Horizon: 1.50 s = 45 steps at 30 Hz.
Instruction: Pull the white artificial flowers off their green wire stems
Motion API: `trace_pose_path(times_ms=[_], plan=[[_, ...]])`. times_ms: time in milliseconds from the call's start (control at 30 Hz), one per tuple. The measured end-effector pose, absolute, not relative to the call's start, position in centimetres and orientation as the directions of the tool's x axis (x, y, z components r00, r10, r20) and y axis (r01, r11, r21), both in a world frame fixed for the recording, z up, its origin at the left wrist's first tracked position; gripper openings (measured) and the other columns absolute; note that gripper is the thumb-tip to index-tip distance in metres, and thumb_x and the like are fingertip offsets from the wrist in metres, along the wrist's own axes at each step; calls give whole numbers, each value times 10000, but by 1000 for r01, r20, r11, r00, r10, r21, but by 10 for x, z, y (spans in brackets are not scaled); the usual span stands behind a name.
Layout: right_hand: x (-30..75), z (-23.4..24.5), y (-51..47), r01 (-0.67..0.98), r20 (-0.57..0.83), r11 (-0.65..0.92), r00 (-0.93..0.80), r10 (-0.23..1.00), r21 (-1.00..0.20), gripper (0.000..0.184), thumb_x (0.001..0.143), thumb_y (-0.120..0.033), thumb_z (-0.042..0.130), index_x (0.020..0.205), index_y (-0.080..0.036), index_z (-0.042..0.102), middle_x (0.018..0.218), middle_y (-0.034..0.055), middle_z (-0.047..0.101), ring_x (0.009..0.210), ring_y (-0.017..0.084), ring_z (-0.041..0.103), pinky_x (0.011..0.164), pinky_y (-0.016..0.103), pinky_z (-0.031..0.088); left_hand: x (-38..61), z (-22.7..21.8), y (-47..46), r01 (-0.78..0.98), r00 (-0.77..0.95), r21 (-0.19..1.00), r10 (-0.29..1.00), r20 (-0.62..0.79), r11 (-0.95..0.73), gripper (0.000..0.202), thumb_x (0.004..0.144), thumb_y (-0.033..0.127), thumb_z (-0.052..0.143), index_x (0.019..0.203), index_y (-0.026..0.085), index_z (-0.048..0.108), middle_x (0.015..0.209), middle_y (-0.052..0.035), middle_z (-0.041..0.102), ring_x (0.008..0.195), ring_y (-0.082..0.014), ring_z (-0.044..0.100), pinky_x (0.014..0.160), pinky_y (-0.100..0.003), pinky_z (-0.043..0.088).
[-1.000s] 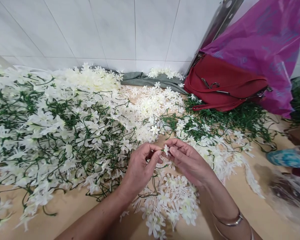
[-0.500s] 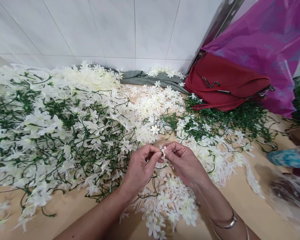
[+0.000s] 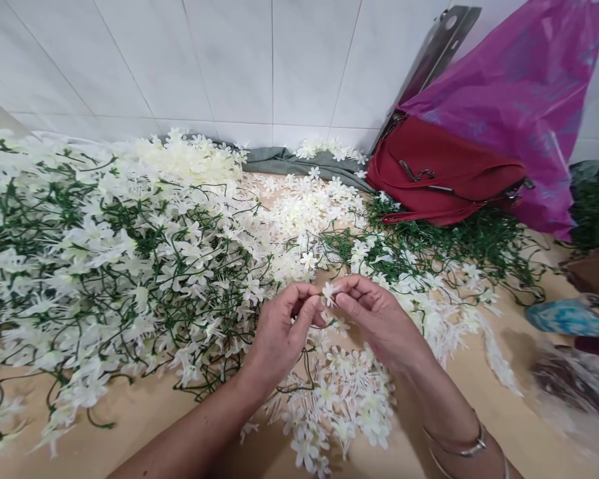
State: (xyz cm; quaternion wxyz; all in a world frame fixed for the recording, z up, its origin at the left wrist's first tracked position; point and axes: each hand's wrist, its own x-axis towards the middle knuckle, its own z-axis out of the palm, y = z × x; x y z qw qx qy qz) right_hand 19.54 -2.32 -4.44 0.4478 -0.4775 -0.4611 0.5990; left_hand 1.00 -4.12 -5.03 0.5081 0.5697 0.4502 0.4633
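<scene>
My left hand (image 3: 279,332) and my right hand (image 3: 377,319) meet above the table, fingertips pinched together on one small white plastic flower (image 3: 328,292). A thin green stem (image 3: 324,326) runs down from between the fingers; the left hand's pinch sits on it. Below my hands lies a heap of white flower sprigs (image 3: 344,399). A big pile of white flowers on green stems (image 3: 104,253) spreads over the left half of the table. Loose white blossoms (image 3: 304,206) lie behind my hands.
A red handbag (image 3: 444,173) leans against a purple plastic bag (image 3: 524,86) at the back right, with bare green stems (image 3: 479,246) in front of it. A grey-green cloth (image 3: 284,159) lies along the tiled wall. Blurred clear bags sit at the right edge.
My hands stay pinched on the flower and have lifted slightly toward the pile; the view has shifted a little.
</scene>
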Motion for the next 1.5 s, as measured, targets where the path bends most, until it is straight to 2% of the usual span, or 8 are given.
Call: trace_pose_path(times_ms=[167,367,500,567,733,867,1100,1500], plan=[[208,-31,-12,317,68,90,-79,995,-944,84,911,-333,714,955,-262,716,911,22,685,849,207,607,807,353,452,4,-29,-40,-83,-70,991,992,102,-107,284,1017,267,576,1262,244,435,870,31,685,677,-103,706,678,-239,582],[210,-35,2,719,120,278,-264,957,-637,120,915,-168,619,911,-252,705,921,40,672,773,212,608,731,364,416,0,-22,-39,-133,-142,971,973,180,-199,263,1035,232,540,1223,267,359,898,25,692,714,-104,707,743,-268,625],[213,-42,1,799,76,297,-304,950,-523,134,880,-124,624,850,-230,700,881,53,686,764,227,618,713,363,411,-8,-25,-42,4,-73,964,961,267,-268,65,1053,214,503,1098,256,522,993,-16,686,885,-135,694,856,-313,608],[218,-43,-3,802,60,271,-283,957,-532,151,885,-129,609,803,-226,691,851,50,690,760,229,624,711,360,418,-11,-26,-43,151,-6,937,947,321,-316,174,1052,193,496,975,228,648,1031,-48,702,1009,-172,682,913,-332,578],[232,-33,-12,672,106,175,-143,984,-720,144,944,-295,611,851,-238,705,930,45,698,823,217,645,770,350,458,-8,-34,-39,478,17,823,940,342,-308,272,1025,206,541,1252,235,688,1242,-100,724,1249,-269,640,1045,-448,539],[234,-27,-14,376,43,51,-30,999,-925,164,899,-401,709,876,-241,685,813,11,681,792,197,640,782,332,467,5,-39,-29,580,67,748,934,352,-324,384,1010,247,565,1385,172,600,1471,-182,594,1396,-334,547,1117,-525,497],[210,-29,-19,-225,-275,-286,-80,958,-931,410,647,-463,946,846,-218,683,682,-51,639,636,113,630,670,246,468,23,-34,-22,349,173,827,898,405,-440,225,996,186,618,1204,175,703,1141,-86,752,1081,-200,702,960,-345,574],[199,-35,-29,-162,-292,-353,-309,905,-922,308,741,-447,891,818,-221,696,695,-29,688,643,125,635,763,296,501,10,-47,-35,143,205,959,955,213,-245,152,901,244,765,1051,232,785,895,-26,737,811,-156,661,768,-285,535]])
